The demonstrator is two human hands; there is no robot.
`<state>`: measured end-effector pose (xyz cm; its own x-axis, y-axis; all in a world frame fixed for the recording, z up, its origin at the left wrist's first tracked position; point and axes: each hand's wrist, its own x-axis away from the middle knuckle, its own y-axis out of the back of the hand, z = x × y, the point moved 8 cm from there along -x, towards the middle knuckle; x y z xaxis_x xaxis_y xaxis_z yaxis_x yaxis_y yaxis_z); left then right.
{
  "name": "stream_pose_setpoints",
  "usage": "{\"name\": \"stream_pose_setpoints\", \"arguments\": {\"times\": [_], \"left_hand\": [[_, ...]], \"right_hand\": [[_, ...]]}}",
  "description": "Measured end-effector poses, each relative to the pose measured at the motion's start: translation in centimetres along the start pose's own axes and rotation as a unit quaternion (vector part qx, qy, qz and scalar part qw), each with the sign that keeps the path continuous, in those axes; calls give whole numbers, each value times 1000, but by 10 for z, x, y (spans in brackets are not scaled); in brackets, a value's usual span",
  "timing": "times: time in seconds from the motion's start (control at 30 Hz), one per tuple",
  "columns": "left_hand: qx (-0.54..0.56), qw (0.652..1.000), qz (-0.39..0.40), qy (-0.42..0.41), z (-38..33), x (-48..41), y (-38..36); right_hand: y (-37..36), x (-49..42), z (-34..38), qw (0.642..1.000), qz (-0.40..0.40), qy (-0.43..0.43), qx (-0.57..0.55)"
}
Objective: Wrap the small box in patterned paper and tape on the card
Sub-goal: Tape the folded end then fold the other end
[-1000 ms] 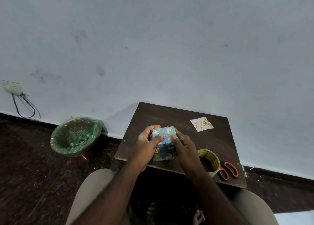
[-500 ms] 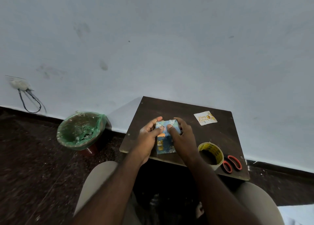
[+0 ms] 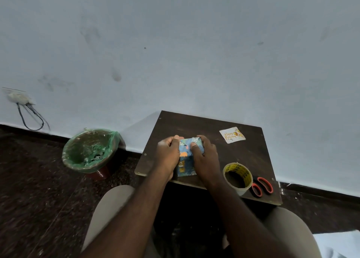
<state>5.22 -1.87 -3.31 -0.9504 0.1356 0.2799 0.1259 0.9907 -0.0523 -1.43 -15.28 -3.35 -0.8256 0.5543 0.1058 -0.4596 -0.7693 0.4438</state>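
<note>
Small box, covered in blue patterned paper, sits on the near part of the dark table, gripped from both sides. The left hand curls round its left edge, and the right hand curls round its right side, thumb pressing the folded top flap. The card lies apart at the far right, with the tape roll just beside the scissors at the near right corner.

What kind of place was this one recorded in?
Probably a plain room in a home: a small dark wooden table by a bare painted wall, a bin lined with a green bag on the speckled floor, and a wall socket with loose wires.
</note>
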Motion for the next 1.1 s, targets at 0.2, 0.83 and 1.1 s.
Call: {"name": "stream_pose_setpoints", "arguments": {"times": [0.2, 0.83, 1.1], "left_hand": [[-69, 994, 65, -48, 6, 5, -10], [-63, 987, 1, -147, -23, 6, 5], [-99, 896, -96, -423, -64, 97, -2]], "right_hand": [[4, 0, 0, 999, -37, 9, -4], [70, 36, -1, 989, -111, 78, 61], [79, 51, -22, 964, -44, 116, 234]]}}
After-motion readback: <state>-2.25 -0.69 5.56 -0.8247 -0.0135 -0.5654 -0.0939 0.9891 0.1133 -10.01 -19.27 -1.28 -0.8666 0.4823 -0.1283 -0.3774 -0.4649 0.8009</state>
